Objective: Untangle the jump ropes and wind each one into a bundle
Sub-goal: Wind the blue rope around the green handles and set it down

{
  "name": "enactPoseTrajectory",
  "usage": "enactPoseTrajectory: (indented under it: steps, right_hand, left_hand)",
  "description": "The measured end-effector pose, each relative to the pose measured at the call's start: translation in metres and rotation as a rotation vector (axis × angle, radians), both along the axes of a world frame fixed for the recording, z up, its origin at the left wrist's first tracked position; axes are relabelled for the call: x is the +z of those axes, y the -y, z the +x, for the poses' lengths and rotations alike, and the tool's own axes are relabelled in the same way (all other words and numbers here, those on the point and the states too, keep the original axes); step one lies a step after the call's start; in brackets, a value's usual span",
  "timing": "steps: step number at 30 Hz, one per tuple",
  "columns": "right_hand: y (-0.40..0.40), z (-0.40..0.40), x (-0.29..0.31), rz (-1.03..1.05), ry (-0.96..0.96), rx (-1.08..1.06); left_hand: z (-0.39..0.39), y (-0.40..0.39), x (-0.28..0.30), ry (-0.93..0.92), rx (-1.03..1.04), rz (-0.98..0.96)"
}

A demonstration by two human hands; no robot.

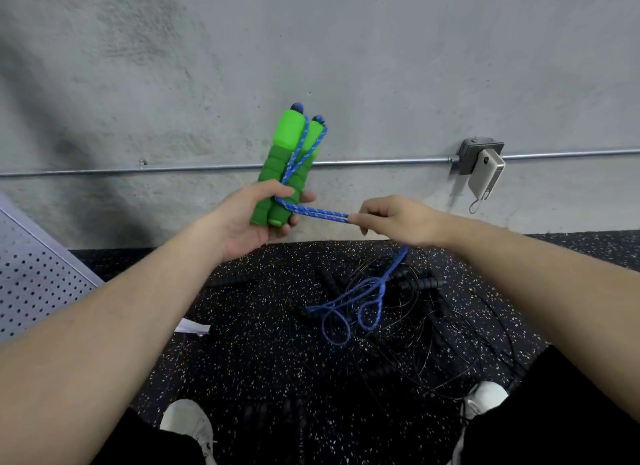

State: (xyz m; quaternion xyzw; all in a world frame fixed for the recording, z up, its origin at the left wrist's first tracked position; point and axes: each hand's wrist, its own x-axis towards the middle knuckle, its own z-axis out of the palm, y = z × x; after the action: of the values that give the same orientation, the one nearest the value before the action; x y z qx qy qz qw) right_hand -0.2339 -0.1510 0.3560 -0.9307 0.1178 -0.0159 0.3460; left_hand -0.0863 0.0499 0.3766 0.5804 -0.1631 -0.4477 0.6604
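Count: two green foam handles (290, 168), side by side, upright, tilted slightly right, both on one blue braided rope (313, 212). Rope runs double down the front of the handles, then doubled across to the right, then drops to the floor, ending in a few loose loops (349, 308). Under those loops: a tangle of thin black cords (433, 329) with several black ribbed handles (420, 284) mixed in; exact number of black ropes not readable. Two white shoes, left (188, 421) and right (485, 398), at the bottom edge.

Surface: black rubber floor with white speckle (263, 346). Small white paper scrap (192, 327) lies on it near the left forearm. Behind: bare grey concrete wall (311, 48), a horizontal metal conduit (207, 167) running into a grey junction box (474, 152), with a white power bank (485, 178) hanging at the box. Perforated grey metal panel (31, 277) at far left.

Hands: left hand (249, 218) wraps both green handles at their lower end, fingers curled round the back, thumb over the front across the rope. Right hand (398, 218) pinches the doubled blue rope at its fingertips, remaining fingers loosely curled; the span between the hands looks taut. Both handles are in the air in front of the wall, well above the pile.
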Motion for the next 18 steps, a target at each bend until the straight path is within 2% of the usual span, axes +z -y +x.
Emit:
enactPoseTrajectory:
  steps: [7,10,13,15,18]
  right_hand:
    - [0.007,0.003,-0.007,-0.104,-0.007,0.019]
    - [0.01,0.005,-0.008,-0.119,0.08,0.056]
    - [0.015,0.002,-0.006,-0.069,-0.057,0.086]
    - [0.016,0.004,-0.007,-0.117,-0.073,0.072]
    - [0.006,0.01,-0.003,-0.121,-0.054,0.035]
  left_hand:
    - [-0.004,-0.008,-0.006,0.14,-0.46,0.103]
    - [-0.004,-0.009,-0.005,0.263,-0.625,0.217]
    - [-0.011,-0.008,-0.004,0.422,-0.797,0.371]
    - [-0.019,-0.005,-0.009,0.498,-0.891,0.465]
    - [-0.029,0.003,-0.021,0.644,-0.911,0.621]
